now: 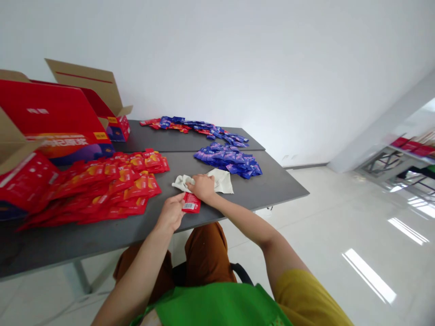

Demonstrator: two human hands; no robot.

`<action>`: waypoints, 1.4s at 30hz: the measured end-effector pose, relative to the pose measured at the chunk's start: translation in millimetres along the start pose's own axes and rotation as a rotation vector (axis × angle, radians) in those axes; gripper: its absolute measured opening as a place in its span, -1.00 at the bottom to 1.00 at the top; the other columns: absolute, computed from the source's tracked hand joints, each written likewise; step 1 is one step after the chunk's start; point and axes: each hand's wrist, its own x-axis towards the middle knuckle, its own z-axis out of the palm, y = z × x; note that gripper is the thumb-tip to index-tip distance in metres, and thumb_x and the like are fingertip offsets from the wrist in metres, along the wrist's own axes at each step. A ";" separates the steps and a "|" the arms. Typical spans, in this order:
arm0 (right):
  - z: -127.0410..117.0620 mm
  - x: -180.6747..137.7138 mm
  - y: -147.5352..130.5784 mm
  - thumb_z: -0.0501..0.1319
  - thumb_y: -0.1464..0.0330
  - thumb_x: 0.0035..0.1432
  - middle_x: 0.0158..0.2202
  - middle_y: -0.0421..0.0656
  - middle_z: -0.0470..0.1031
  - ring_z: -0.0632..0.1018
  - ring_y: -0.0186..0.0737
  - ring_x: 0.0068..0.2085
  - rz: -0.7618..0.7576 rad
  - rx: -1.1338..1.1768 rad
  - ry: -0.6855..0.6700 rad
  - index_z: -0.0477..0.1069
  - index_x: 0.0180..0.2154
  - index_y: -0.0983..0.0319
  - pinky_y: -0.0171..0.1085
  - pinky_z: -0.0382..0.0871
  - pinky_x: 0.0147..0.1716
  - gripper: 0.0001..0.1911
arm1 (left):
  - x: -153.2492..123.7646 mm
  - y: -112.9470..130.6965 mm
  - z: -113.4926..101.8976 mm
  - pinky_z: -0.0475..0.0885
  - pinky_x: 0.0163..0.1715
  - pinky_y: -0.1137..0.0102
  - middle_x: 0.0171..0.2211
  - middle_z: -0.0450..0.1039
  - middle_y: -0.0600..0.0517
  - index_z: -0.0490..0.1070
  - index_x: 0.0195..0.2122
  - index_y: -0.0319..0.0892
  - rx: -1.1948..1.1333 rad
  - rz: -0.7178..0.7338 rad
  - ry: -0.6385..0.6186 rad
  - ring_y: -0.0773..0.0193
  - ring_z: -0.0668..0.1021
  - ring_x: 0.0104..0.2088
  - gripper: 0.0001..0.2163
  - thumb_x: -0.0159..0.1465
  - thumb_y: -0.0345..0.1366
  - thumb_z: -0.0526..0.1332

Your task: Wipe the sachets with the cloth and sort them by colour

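A red sachet (pixel 191 203) with a white barcode label lies near the front edge of the dark table (pixel 258 192). My left hand (pixel 172 211) pinches its left side between thumb and fingers. Over its upper right side, my right hand (pixel 201 186) is closed on a whitish cloth (pixel 223 180), part of which spreads out to the right. The right fingertips are partly hidden in the cloth. Left of my hands, many red sachets (pixel 115 185) lie in a broad overlapping heap. A heap of blue-purple sachets (pixel 228 158) lies beyond my right hand.
Open red cartons (pixel 57 120) stand at the left end of the table. Along the back runs a row of mixed red and blue sachets (pixel 193 127), near the white wall (pixel 217 59). The table's right corner (pixel 306 192) juts out over the pale floor.
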 end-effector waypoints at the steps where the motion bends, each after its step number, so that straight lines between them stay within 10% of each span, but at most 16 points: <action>1: -0.1 -4.0 -1.3 0.08 0.09 0.26 -0.15 -0.06 0.54 0.48 -0.06 -0.08 0.007 0.003 0.012 0.50 -0.21 0.20 -0.10 0.19 -0.10 -0.63 | 0.0 0.7 0.5 0.51 -0.32 0.30 -0.45 0.55 -0.11 0.50 -0.31 -0.37 -0.005 -0.007 0.005 0.15 0.61 -0.36 -0.77 -0.02 -0.59 0.19; 8: 2.5 -50.2 -3.5 0.11 0.11 0.24 -0.15 -0.12 0.53 0.47 -0.12 -0.06 -0.106 0.108 0.080 0.48 -0.23 0.16 -0.18 0.18 -0.13 -0.69 | 2.8 9.2 14.3 0.51 -0.40 0.34 -0.49 0.54 -0.03 0.45 -0.42 -0.29 -0.120 0.028 0.062 0.21 0.58 -0.45 -0.83 -0.08 -0.57 0.26; 16: -7.5 -20.2 11.9 0.13 0.08 0.22 -0.13 -0.04 0.54 0.50 -0.06 -0.06 0.070 0.044 -0.005 0.49 -0.14 0.19 -0.15 0.21 -0.13 -0.63 | -3.6 -10.8 12.3 0.47 -0.41 0.38 -0.49 0.54 -0.07 0.49 -0.36 -0.35 -0.076 -0.004 -0.052 0.22 0.59 -0.47 -0.77 -0.08 -0.57 0.18; 22: -9.3 -67.9 6.0 0.19 0.14 0.18 -0.20 -0.13 0.55 0.50 -0.10 -0.10 -0.099 0.134 0.040 0.50 -0.28 0.15 -0.20 0.18 -0.17 -0.76 | 3.0 0.4 25.8 0.49 -0.41 0.36 -0.59 0.48 0.00 0.42 -0.53 -0.27 -0.176 -0.018 0.116 0.19 0.59 -0.46 -0.90 -0.09 -0.56 0.22; 32: -4.5 -32.9 53.1 0.13 -0.05 0.19 -0.18 -0.03 0.56 0.52 -0.04 -0.12 0.165 0.089 0.088 0.51 -0.20 0.19 -0.15 0.21 -0.15 -0.53 | -5.9 16.9 9.5 0.48 -0.40 0.34 -0.39 0.58 -0.25 0.56 -0.32 -0.41 0.165 -0.196 -0.280 0.16 0.59 -0.48 -0.79 0.00 -0.54 0.23; 37: -17.7 -54.9 76.2 0.20 -0.09 0.09 -0.23 -0.05 0.57 0.53 -0.06 -0.18 0.158 0.175 0.070 0.51 -0.26 0.20 -0.20 0.23 -0.20 -0.51 | 0.1 37.8 -6.9 0.49 -0.40 0.34 -0.34 0.60 -0.14 0.52 -0.06 -0.31 0.642 0.136 0.031 0.13 0.61 -0.40 -0.62 0.07 -0.53 0.17; 42: -36.0 -95.9 93.8 0.19 -0.09 0.09 -0.43 -0.16 0.48 0.47 -0.19 -0.36 0.182 0.445 0.198 0.43 -0.44 0.21 -0.30 0.19 -0.38 -0.52 | -13.7 26.2 26.6 0.49 -0.17 0.20 -0.10 0.52 -0.31 0.20 0.26 -0.42 1.535 0.658 0.454 -0.01 0.59 -0.16 -0.45 0.20 -0.50 0.06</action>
